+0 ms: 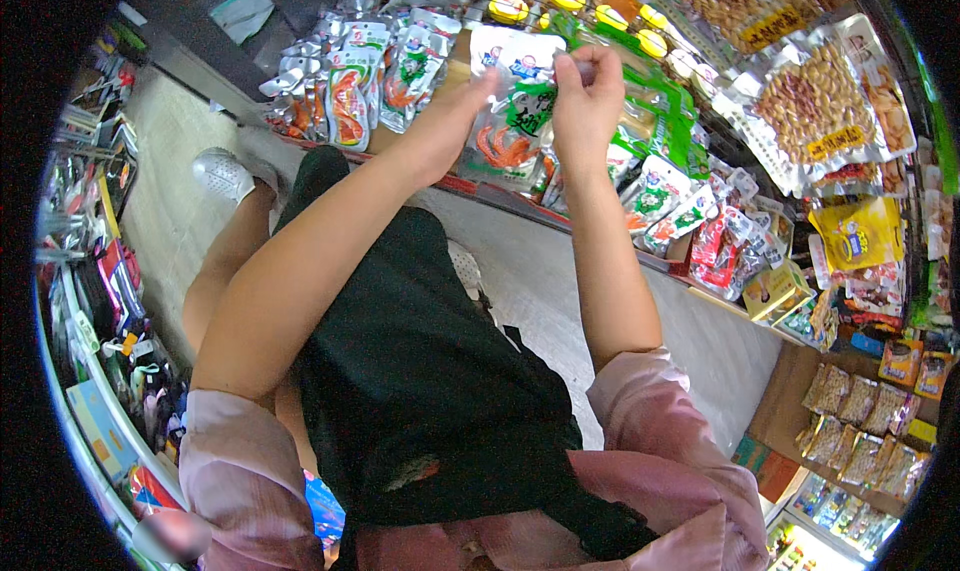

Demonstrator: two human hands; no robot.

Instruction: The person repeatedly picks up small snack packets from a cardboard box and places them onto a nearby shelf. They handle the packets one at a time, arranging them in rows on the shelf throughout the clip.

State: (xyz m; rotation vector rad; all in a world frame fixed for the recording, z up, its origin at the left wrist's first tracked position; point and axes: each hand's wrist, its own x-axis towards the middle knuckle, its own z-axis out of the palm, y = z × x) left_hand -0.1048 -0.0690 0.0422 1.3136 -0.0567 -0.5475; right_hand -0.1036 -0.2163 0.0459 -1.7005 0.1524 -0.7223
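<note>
A silver snack pouch [501, 151] with a white top, green lettering and a picture of orange-red chicken feet is upright over the shelf's front edge. My left hand [444, 132] grips its left side, the thumb lying across the front. On the upper right side, the bent fingers and thumb of my right hand [589, 98] pinch the pouch near its top. Behind my left hand stand rows of similar pouches [412, 76], next to orange-pictured pouches [349, 106]. More of the green-lettered pouches [654, 192] lean just right of my right wrist.
Yellow-lidded tubs [508, 8] and large bags of peanuts [814, 113] fill the display's back and right. A small yellow box [778, 292] stands at its front edge. Bagged snacks [859, 402] hang at lower right. Goods crowd a rack [112, 361] on the left.
</note>
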